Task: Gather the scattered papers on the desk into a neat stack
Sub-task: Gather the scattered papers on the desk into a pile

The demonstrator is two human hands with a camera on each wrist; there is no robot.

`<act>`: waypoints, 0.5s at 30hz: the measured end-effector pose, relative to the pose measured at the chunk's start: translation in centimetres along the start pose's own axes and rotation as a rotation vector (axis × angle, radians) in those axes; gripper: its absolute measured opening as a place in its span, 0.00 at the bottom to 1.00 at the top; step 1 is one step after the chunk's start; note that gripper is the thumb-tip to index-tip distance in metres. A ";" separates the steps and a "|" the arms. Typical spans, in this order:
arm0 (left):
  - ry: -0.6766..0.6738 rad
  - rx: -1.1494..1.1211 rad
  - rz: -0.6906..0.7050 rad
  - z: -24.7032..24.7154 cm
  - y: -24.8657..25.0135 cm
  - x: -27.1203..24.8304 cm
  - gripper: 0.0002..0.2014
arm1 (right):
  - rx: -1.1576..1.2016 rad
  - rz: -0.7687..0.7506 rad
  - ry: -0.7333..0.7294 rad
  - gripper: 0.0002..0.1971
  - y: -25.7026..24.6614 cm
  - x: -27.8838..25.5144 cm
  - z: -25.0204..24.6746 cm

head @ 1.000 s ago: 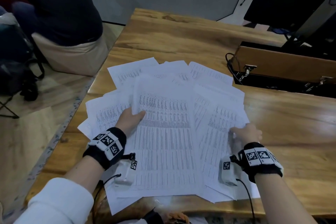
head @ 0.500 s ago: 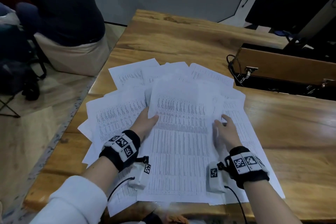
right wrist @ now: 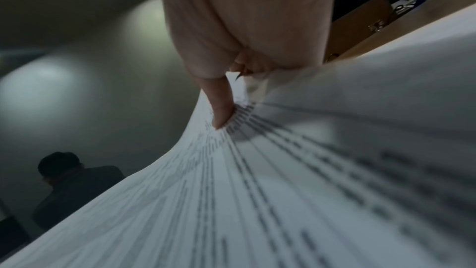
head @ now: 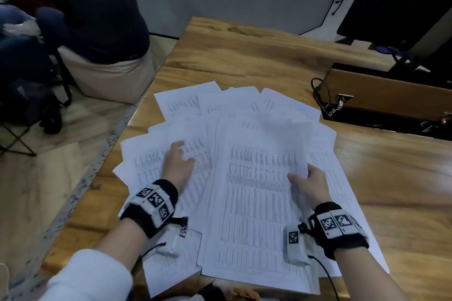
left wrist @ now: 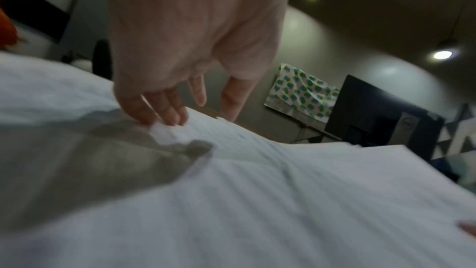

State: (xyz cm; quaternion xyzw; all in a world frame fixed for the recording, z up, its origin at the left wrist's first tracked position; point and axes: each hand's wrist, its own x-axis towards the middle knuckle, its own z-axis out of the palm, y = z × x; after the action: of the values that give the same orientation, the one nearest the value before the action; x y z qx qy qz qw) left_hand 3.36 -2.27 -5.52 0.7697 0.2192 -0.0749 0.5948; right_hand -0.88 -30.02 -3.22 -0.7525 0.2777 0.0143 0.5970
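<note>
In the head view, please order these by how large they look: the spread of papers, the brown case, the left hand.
1. spread of papers
2. brown case, partly cut off by the frame
3. left hand

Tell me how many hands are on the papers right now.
2. The left hand touches the left sheets with relaxed fingers; the right hand pinches a lifted sheet on the right.

Left hand (head: 178,165) now off gathered sheets (head: 256,198)

A brown case (head: 389,95) with metal latches sits at the desk's right, a black cable (head: 318,90) beside it. A seated person (head: 97,19) is off left.
</note>
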 end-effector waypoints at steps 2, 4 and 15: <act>0.144 0.276 -0.062 -3.0 -1.2 0.6 0.28 | 0.039 -0.023 0.009 0.12 -0.1 0.0 -0.4; 0.241 0.474 -0.133 -5.3 -2.1 0.7 0.34 | 0.118 0.000 0.018 0.11 -0.2 0.0 -0.6; 0.209 0.168 -0.086 -6.0 -1.1 2.4 0.12 | 0.141 0.024 -0.087 0.11 -0.4 0.5 -1.1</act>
State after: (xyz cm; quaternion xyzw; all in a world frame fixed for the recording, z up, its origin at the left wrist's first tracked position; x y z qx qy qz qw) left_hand 4.09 4.25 -5.73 0.8104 0.3054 -0.0379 0.4986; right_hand -0.62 -31.18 -2.69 -0.7038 0.2608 0.0347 0.6599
